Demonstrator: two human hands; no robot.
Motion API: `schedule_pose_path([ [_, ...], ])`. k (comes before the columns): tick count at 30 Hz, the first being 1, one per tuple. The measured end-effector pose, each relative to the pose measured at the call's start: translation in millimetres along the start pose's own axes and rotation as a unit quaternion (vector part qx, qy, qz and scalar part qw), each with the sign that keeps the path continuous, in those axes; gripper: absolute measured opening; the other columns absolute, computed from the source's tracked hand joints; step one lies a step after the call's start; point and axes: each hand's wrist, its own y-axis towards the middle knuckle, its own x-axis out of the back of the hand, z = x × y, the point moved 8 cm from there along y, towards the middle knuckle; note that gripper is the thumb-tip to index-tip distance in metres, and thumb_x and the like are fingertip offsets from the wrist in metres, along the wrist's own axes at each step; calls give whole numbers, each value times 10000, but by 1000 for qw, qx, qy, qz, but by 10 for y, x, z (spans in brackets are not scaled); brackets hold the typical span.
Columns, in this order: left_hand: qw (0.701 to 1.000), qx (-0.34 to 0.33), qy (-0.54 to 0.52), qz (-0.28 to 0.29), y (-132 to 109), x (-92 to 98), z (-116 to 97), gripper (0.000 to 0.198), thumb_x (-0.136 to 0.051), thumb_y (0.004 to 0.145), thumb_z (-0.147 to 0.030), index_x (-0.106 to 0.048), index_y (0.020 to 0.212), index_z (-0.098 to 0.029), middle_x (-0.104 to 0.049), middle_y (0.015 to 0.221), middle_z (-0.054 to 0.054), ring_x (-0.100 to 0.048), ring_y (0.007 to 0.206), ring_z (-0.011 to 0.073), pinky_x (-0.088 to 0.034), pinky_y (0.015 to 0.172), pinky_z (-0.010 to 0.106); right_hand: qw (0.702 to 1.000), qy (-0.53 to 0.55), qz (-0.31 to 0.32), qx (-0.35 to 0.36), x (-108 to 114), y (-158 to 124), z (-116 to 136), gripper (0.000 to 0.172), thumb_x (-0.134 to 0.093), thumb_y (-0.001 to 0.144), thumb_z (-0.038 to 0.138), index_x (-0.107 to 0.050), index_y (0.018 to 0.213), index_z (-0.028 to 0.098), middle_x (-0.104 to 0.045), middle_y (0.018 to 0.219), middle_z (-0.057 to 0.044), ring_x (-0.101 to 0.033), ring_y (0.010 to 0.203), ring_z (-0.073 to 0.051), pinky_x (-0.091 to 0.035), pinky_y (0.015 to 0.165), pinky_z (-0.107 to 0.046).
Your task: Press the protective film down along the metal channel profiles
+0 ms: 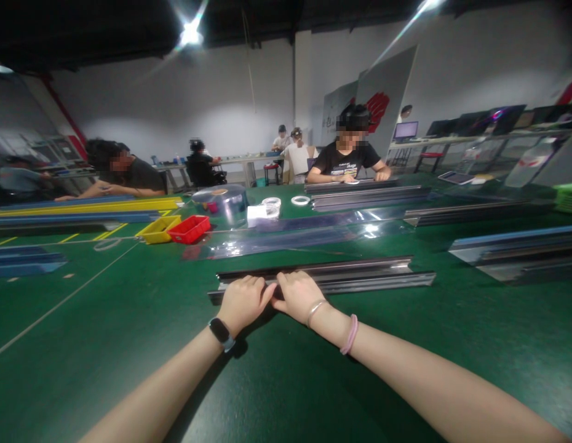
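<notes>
A long dark metal strip (360, 274) lies across the green table (129, 320) in front of me, with a second strip just behind it. My left hand (243, 301) rests on its left part, fingers curled over the near edge. My right hand (297, 294) sits right beside it, thumb touching the left hand, fingers bent over the same strip. A black band is on my left wrist, a pink band and a bangle on my right.
Clear plastic film (295, 237) lies behind the strips. A red tray (190, 229) and a yellow tray (159, 229) stand at mid left, tape rolls (301, 200) further back. More strip stacks (516, 246) lie right. A person (348, 157) works opposite, another person (117, 175) far left.
</notes>
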Motion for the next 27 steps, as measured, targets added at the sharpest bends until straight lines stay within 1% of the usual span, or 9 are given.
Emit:
schedule_pose_path([
  [3, 1000, -4, 2, -1, -3, -4, 1, 408, -275, 837, -406, -539, 650, -158, -557, 624, 62, -507, 636, 156, -362, 603, 267, 1000, 1, -3, 0, -6, 6, -5, 317, -420, 746, 448, -447, 825, 141, -567, 736, -87, -528, 727, -201, -320, 712, -329],
  [8, 1000, -1, 7, 7, -1, -17, 0, 403, -276, 837, -405, -539, 654, -160, -559, 632, 63, -506, 636, 161, -358, 602, 273, 1000, 2, -11, 10, -14, 7, -18, 336, -424, 736, 466, -449, 833, 145, -565, 718, -72, -524, 700, -200, -330, 679, -315],
  [12, 1000, 1, 0, 3, 0, -6, -4, 404, -278, 837, -405, -541, 652, -160, -561, 629, 63, -510, 635, 160, -359, 603, 272, 1000, -7, -22, -6, -6, -5, -32, 351, -415, 737, 485, -447, 826, 147, -564, 742, -86, -522, 719, -208, -332, 682, -323],
  [15, 1000, 0, 6, 0, 0, -1, -6, 404, -278, 837, -404, -541, 652, -158, -562, 626, 61, -511, 632, 156, -360, 601, 266, 1000, -14, -12, -16, -17, -2, -45, 369, -404, 743, 501, -444, 822, 143, -565, 754, -102, -524, 735, -212, -333, 689, -331],
  [21, 1000, -7, 26, 5, 4, -1, -18, 390, -285, 838, -394, -537, 652, -162, -562, 623, 57, -514, 633, 158, -361, 595, 266, 1000, -14, 10, -7, -10, 14, -52, 382, -390, 751, 513, -453, 830, 144, -571, 731, -93, -536, 712, -210, -343, 667, -322],
  [27, 1000, -7, 28, 11, 6, -4, -20, 392, -281, 839, -395, -534, 651, -161, -560, 624, 58, -512, 632, 160, -356, 597, 270, 999, -18, -7, -29, 0, -13, -59, 376, -389, 754, 505, -461, 816, 141, -572, 744, -102, -533, 722, -217, -339, 675, -328],
])
